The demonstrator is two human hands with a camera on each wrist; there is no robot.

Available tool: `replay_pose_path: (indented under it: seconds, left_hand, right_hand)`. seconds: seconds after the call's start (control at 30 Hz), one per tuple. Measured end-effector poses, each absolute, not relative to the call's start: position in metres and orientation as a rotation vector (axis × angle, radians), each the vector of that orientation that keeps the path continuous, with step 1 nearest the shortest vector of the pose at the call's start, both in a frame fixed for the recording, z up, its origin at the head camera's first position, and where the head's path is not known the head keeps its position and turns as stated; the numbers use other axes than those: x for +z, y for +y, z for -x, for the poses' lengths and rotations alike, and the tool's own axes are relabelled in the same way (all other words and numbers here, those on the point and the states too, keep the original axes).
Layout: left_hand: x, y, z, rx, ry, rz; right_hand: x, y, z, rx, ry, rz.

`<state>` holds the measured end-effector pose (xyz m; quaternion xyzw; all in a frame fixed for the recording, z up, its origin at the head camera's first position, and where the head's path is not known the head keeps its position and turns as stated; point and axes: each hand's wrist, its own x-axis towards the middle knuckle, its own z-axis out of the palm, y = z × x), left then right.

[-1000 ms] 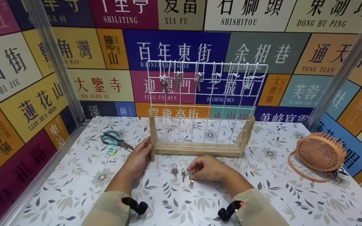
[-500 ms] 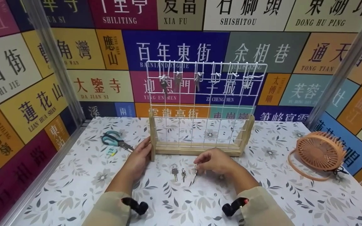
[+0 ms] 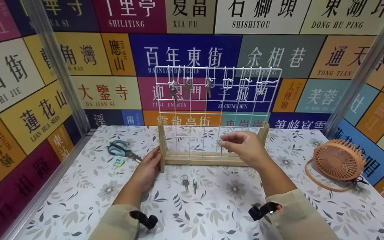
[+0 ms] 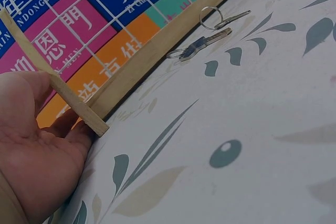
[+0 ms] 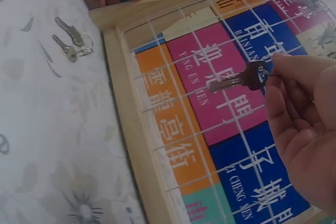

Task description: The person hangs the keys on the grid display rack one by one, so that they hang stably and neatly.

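A white wire grid rack on a wooden stand stands upright on the table. My left hand grips its left wooden side post, thumb on one side and fingers behind. Thumb and fingers of my right hand pinch a small ring with a key dangling from it, in front of the lower part of the grid. Two small key sets, one with larger keys and one smaller, lie on the table before the stand. Several keys hang from hooks at the grid's upper left.
Teal-handled pliers and a small green-and-white item lie left of the rack. An orange fan stands at the right. White hooks line the upper grid. A sign-covered wall is behind the floral tabletop.
My right hand has lifted a ring of keys off the table and carried it up and rightward to the front of the grid. The left hand keeps its place on the post.
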<state>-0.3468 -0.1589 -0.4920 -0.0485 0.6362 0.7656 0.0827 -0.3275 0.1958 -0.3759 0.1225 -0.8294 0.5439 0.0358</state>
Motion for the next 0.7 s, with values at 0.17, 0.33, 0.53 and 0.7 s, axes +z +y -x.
replay_pose_path:
  seconds: [0.17,0.33,0.53,0.7]
  left_hand:
    - [-0.491,-0.158,0.347,2.281,1.891,0.140]
    - [-0.493,-0.160,0.345,2.268,1.886,0.144]
    - [-0.493,-0.160,0.345,2.267,1.895,0.142]
    - [-0.491,-0.160,0.344,2.264,1.899,0.143]
  right_hand:
    - [-0.337,0.205,0.327,1.776,-2.340,-0.373]
    - [-0.300,0.201,0.327,1.970,-2.118,-0.401]
    - [-0.270,0.186,0.328,2.264,-1.815,-0.373]
    - [-0.258,0.175,0.331,2.343,-1.683,-0.288]
